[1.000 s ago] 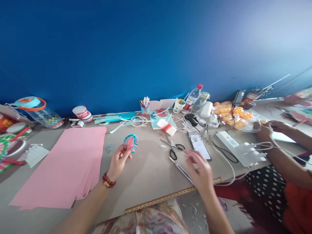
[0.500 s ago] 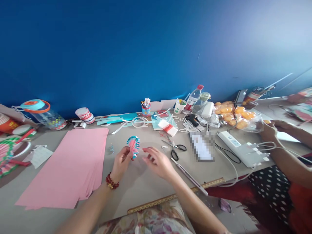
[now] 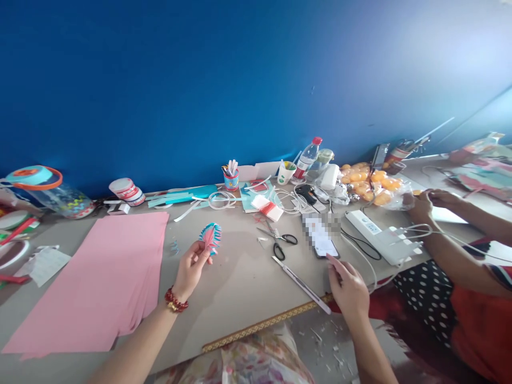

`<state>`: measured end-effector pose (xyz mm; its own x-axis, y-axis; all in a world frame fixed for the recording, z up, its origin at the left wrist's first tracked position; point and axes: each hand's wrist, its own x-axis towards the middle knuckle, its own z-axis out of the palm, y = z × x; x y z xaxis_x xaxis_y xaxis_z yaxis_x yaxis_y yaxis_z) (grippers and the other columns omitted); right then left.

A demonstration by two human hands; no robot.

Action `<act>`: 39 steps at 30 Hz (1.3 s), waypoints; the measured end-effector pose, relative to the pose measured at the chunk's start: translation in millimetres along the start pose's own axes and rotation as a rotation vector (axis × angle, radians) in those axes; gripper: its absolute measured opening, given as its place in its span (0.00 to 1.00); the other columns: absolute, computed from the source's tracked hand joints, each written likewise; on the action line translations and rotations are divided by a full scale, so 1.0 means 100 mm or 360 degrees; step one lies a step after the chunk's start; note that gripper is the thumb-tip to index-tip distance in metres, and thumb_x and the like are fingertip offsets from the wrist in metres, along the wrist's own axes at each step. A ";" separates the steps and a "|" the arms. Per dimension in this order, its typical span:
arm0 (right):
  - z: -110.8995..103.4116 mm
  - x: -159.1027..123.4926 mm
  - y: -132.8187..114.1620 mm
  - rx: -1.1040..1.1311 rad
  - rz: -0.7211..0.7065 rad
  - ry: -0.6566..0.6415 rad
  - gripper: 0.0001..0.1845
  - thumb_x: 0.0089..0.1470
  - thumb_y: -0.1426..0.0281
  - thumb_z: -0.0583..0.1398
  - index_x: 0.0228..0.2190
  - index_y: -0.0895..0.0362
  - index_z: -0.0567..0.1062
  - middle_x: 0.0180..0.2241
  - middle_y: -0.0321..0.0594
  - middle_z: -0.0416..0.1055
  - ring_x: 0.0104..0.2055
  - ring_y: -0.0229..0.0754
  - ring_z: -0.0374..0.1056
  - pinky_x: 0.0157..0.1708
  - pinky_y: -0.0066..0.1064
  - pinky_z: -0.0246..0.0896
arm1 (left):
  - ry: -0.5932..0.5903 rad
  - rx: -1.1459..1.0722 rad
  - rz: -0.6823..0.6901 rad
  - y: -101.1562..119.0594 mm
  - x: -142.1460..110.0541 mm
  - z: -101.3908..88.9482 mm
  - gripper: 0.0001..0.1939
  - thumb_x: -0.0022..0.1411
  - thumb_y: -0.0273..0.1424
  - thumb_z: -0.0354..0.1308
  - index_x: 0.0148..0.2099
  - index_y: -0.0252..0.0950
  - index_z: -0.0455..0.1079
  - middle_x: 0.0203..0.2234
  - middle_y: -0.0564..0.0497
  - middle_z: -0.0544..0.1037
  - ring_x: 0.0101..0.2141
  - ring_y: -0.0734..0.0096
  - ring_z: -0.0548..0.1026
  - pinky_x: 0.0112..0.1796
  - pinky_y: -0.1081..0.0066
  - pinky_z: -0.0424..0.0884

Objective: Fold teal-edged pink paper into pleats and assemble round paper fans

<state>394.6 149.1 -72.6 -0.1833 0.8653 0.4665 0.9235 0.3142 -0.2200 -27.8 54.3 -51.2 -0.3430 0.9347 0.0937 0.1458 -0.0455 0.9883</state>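
My left hand pinches the base of a small pleated paper fan, pink inside with a blue-and-white edge. The fan is held up above the table, its folds spread. At the lower end of a smartphone, my right hand hovers with fingers stretched out and holds nothing. An index fingertip is at the phone's bottom edge; whether it touches the screen I cannot tell. Between my hands lie black-handled scissors, partly spread, and a slim white craft knife.
A stack of pink paper covers the left side. Blue paper strips, a pen cup and a bottle line the wall. A power strip with cables lies right, beside another person's hands and a bag of orange balls.
My right hand moved in from near the phone toward the fan, then back right to the phone's lower end. The left hand keeps hold of the fan. The view has shifted slightly.
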 end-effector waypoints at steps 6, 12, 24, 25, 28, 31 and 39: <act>0.03 0.04 -0.03 -0.0081 -0.0049 -0.0039 0.20 0.61 0.66 0.50 0.49 0.54 0.76 0.36 0.45 0.73 0.37 0.48 0.68 0.35 0.35 0.61 | 0.0030 -0.0030 0.0001 0.03 0.00 -0.01 0.14 0.65 0.42 0.55 0.37 0.36 0.68 0.30 0.49 0.78 0.27 0.71 0.71 0.36 0.69 0.67; -0.02 0.06 -0.05 -0.0015 -0.0001 -0.0068 0.21 0.62 0.64 0.50 0.51 0.53 0.75 0.36 0.44 0.73 0.36 0.48 0.69 0.31 0.33 0.60 | -0.0005 -0.0043 -0.0010 0.00 0.00 -0.01 0.14 0.66 0.42 0.54 0.37 0.36 0.68 0.31 0.49 0.78 0.27 0.72 0.71 0.36 0.69 0.67; -0.04 0.09 -0.09 -0.0085 0.0014 -0.0070 0.22 0.62 0.61 0.50 0.51 0.54 0.74 0.37 0.45 0.74 0.37 0.50 0.70 0.30 0.34 0.60 | -0.0012 0.0006 -0.0033 0.02 0.00 -0.01 0.14 0.66 0.43 0.54 0.37 0.36 0.68 0.30 0.49 0.78 0.28 0.71 0.71 0.37 0.69 0.66; -0.05 0.09 -0.10 -0.0088 0.0013 -0.0068 0.22 0.62 0.61 0.50 0.51 0.55 0.74 0.37 0.45 0.74 0.37 0.50 0.70 0.29 0.34 0.60 | -0.0010 0.0010 -0.0032 0.02 0.00 -0.01 0.14 0.66 0.43 0.54 0.37 0.36 0.68 0.30 0.49 0.78 0.28 0.71 0.71 0.37 0.69 0.66; -0.07 0.10 -0.11 -0.0072 0.0011 -0.0064 0.22 0.62 0.61 0.50 0.51 0.54 0.74 0.37 0.46 0.74 0.37 0.50 0.70 0.30 0.34 0.60 | 0.0001 0.0026 -0.0027 0.02 0.00 -0.01 0.15 0.66 0.43 0.54 0.37 0.36 0.68 0.29 0.49 0.78 0.28 0.70 0.71 0.37 0.68 0.67; -0.07 0.11 -0.12 -0.0025 0.0021 -0.0068 0.22 0.61 0.61 0.51 0.52 0.53 0.73 0.36 0.45 0.74 0.36 0.48 0.70 0.29 0.34 0.60 | 0.0007 0.0042 -0.0021 0.03 0.00 -0.01 0.15 0.65 0.44 0.54 0.36 0.37 0.69 0.28 0.49 0.78 0.28 0.69 0.72 0.36 0.68 0.68; -0.07 0.14 -0.10 0.0022 0.0097 -0.0095 0.22 0.61 0.61 0.51 0.51 0.54 0.74 0.36 0.43 0.72 0.29 0.43 0.68 0.25 0.31 0.59 | -0.0006 0.0029 -0.0039 0.01 0.00 -0.01 0.15 0.65 0.44 0.54 0.36 0.37 0.68 0.29 0.49 0.78 0.28 0.70 0.71 0.38 0.68 0.67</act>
<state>385.7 155.3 -57.6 -0.1472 0.9046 0.4001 0.9288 0.2655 -0.2585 -28.4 54.1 -50.4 -0.3434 0.9367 0.0687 0.1544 -0.0159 0.9879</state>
